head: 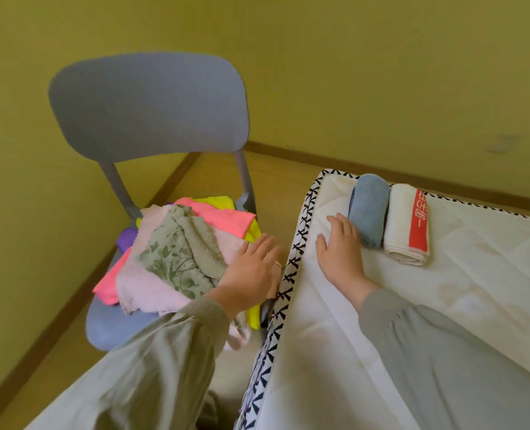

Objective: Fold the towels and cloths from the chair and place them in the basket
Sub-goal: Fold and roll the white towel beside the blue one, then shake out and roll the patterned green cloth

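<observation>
a: what do you have on the head view?

b: i see the chair (147, 100), grey-blue, standing in a corner of yellow walls. the pile (164, 274) of unfolded cloths is heaped on its seat. on top lies a green towel (177, 256) with a leaf print, over a pale cloth (142, 287). under those i make out a pink cloth (223, 218), a yellow cloth (217, 201) and a bit of purple cloth (127, 238) at the far left.

a: and the hands?

b: the left hand (251, 274) is over the pile's right edge, palm down, fingers straight and close together, gripping nothing. whether it presses on the cloth or floats just above it, i cannot tell. the right hand (339, 252) lies flat on the mattress (443, 290), fingers spread, with the fingertips against the side of the blue towel (369, 209).

a: anything folded?

b: two. the blue towel is a narrow folded bundle near the mattress's far corner. a white towel (404, 225) with a red band lies just beside it on the right. both sit on the mattress, apart from the pile.

a: the mattress itself?

b: white and quilted, with a black-and-white patterned trim along the edge that runs just beside the chair. grey-green sleeves cover both arms to the wrist.
</observation>
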Motion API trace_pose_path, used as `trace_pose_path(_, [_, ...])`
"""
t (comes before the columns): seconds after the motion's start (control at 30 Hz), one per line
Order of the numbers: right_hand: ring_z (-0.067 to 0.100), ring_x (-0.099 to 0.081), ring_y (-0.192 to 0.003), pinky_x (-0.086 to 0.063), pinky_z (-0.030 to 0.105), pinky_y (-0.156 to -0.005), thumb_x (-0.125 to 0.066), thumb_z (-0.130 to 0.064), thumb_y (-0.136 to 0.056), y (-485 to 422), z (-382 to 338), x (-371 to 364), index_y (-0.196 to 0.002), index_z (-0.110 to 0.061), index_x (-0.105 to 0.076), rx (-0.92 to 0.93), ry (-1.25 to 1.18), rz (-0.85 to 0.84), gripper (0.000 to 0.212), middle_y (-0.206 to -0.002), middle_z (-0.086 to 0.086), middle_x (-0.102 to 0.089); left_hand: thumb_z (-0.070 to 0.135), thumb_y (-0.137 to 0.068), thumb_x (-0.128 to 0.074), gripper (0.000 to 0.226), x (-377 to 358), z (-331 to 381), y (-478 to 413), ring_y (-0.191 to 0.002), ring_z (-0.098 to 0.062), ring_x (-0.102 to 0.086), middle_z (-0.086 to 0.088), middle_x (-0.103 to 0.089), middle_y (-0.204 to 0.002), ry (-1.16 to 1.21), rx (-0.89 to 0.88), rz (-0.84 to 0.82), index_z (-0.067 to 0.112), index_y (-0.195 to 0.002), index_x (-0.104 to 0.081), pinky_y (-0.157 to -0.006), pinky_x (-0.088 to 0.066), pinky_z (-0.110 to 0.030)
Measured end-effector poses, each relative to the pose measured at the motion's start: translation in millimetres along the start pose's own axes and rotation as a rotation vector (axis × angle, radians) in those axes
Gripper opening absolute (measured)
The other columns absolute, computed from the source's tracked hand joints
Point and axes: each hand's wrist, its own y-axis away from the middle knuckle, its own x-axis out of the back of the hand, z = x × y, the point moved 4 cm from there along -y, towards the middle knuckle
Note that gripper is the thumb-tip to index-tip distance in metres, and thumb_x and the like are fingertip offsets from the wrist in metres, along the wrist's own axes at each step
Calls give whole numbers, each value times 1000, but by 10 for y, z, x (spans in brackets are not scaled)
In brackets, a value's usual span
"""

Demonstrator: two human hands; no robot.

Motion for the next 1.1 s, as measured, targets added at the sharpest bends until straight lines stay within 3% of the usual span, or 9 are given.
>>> trace_pose_path(0.17, [22, -33, -134, -28, 32, -111, -40, -20, -97, 180, -599, -272, -137, -7, -41, 17, -135, -204, 41, -144, 8, -39, 29, -96, -37, 56, 186, -541, 344, -147, -23, -4, -4, -18, -157, -68, 40, -3, 15, -149, -23, -118, -4, -41])
trace_pose_path(0.3, [20, -50, -113, -42, 16, -82, -46, -14, -94, 418, -958, -500, -125, -9, -53, -91, -288, -541, 33, -129, 5, -51, 24, -89, -52, 57, 86, -869, 641, -139, -21, -24, 0, -33, -149, -122, 28, -150, 18, -143, -36, -114, -18, -35])
trace_pose_path(0.43, [18, -50, -116, -45, 25, -91, -55, -21, -85, 610, -1179, -552, -127, -17, -53, -106, -283, -727, 43, -131, 2, -50, 9, -90, -50, 30, 237, -859, 728, -108, -21, -47, 0, -54, -118, -133, 77, -69, 19, -117, -58, -92, -37, -29])
trace_pose_path(0.53, [15, -54, -100, -43, 24, -79, -62, -27, -81, 674, -1356, -405, -116, -19, -58, -99, -326, -781, 37, -109, -4, -57, 10, -89, -48, 15, 548, -784, 757, -89, -21, -51, -3, -56, -96, -25, 146, 25, 14, -100, -58, -68, -34, -28])
trace_pose_path(0.67, [12, -54, -75, -41, 18, -63, -64, -12, -82, 708, -1582, -16, -84, -16, -63, -58, -442, -695, 4, -80, -1, -60, 11, -87, -53, 12, 1005, -740, 888, -84, -25, -59, -7, -65, -90, 262, 219, 187, 11, -94, -62, -61, -35, -30])
trace_pose_path(0.77, [6, -48, -60, -36, 11, -50, -64, -2, -83, 701, -1730, 442, -64, -22, -57, -46, -524, -534, 28, -65, -5, -55, 20, -88, -58, 10, 1399, -693, 1081, -80, -18, -54, 0, -64, -89, 329, 247, 345, 15, -94, -65, -50, -26, -21])
trace_pose_path(0.87, [16, -56, -73, -47, 26, -66, -64, -18, -89, 760, -1858, 893, -82, -12, -69, -68, -652, -396, 11, -78, 5, -63, 29, -87, -65, 18, 1663, -649, 1256, -73, -18, -50, 3, -58, -72, 587, 300, 421, 13, -80, -62, -51, -32, -20])
trace_pose_path(0.97, [22, -60, -82, -53, 38, -77, -55, -23, -95, 900, -1948, 1213, -98, 3, -67, -129, -814, -322, 28, -88, 12, -63, 31, -87, -66, 24, 1827, -545, 1446, -71, -18, -54, -4, -62, -73, 786, 301, 459, 9, -79, -67, -62, -44, -29])
trace_pose_path(1.1, [24, -57, -79, -49, 37, -72, -54, -16, -95, 1124, -2135, 1610, -85, -7, -64, -124, -911, -261, 17, -87, 14, -60, 24, -89, -64, 13, 2073, -321, 1752, -74, -17, -58, 1, -64, -75, 857, 255, 518, 18, -79, -68, -64, -46, -26])
